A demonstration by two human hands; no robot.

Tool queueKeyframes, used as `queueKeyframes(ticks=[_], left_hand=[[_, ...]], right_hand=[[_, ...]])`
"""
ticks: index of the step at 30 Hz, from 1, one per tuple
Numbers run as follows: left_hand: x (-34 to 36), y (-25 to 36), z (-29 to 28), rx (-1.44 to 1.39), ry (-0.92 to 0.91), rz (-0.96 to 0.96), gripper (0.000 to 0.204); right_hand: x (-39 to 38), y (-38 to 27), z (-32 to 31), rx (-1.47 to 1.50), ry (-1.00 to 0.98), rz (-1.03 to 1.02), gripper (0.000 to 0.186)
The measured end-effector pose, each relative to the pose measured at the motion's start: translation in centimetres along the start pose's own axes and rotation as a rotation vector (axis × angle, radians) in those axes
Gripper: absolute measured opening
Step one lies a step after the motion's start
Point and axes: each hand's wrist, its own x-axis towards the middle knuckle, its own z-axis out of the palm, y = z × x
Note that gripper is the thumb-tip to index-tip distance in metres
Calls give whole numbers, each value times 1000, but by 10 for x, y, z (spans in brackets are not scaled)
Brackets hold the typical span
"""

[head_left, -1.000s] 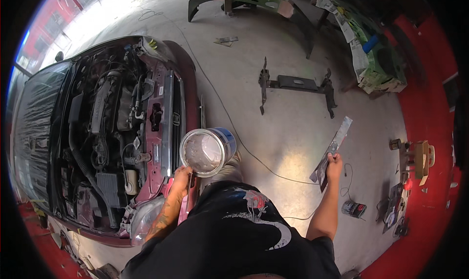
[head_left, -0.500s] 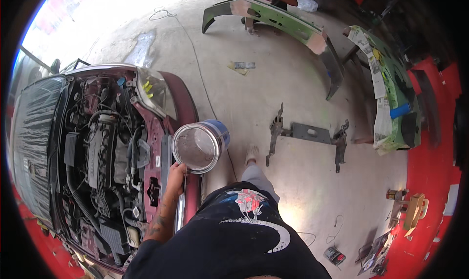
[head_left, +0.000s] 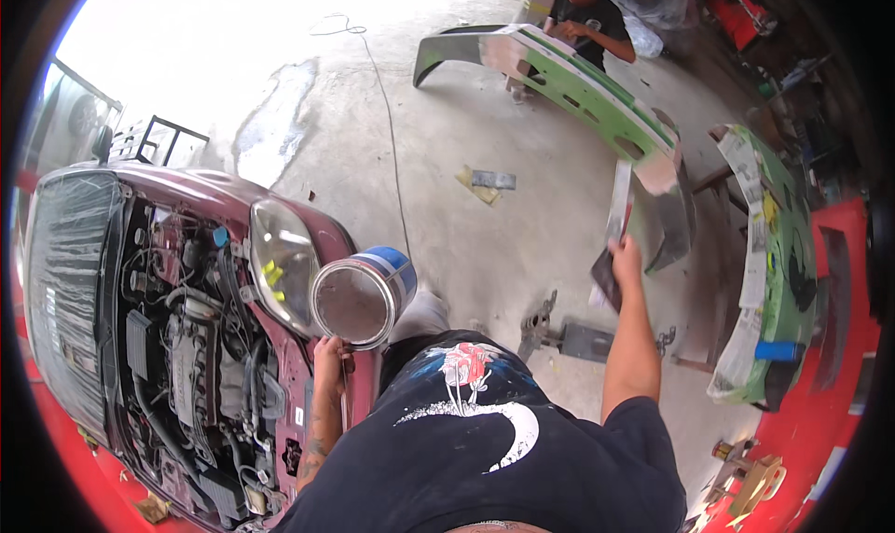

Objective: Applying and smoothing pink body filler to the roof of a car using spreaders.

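My left hand point(head_left: 331, 354) is closed at the near rim of a round metal can point(head_left: 354, 302) with a blue side. The can's mouth faces up toward me and shows a grey-brown inside. It hangs beside the front corner of a maroon car point(head_left: 303, 211), near the headlight point(head_left: 280, 258). My right hand point(head_left: 627, 259), out to the right, is closed on a long, flat pale strip point(head_left: 619, 202) with a reddish edge. A dark sheet point(head_left: 606, 274) hangs from the same grip; its kind is unclear. The strip's far end overlaps a green bumper point(head_left: 578, 85) in view.
Another person point(head_left: 597, 25) is behind the green bumper. A second green bumper point(head_left: 788, 244), partly masked with paper, stands at the right. A dark metal bracket point(head_left: 587, 340) lies on the floor, and a cable point(head_left: 384, 113) runs across it. The car's engine bay point(head_left: 191, 365) is exposed.
My right arm has come into view, holding the pale strip and dark sheet. The can sits slightly further left and lower in the picture. The view has shifted, showing more of the other person.
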Motion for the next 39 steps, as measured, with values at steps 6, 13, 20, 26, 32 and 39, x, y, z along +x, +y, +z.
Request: queueKeyframes(ticks=[6,13,20,26,32,39], left_hand=[[108,81,49,-57,123,9,3],[250,216,87,-77,104,9,2],[362,338,131,-43,182,65,5],[487,405,155,-140,308,51,18],[581,497,183,-184,328,-25,20],[733,628,220,-160,291,-41,12]], right_hand=[[140,-179,41,208,-62,-183,28],[85,-119,193,-53,-393,136,29],[87,-155,241,-124,-734,361,26],[323,-270,335,-99,-524,135,29],[572,-501,380,119,-305,-100,29],[694,-634,443,274,-314,-86,30]])
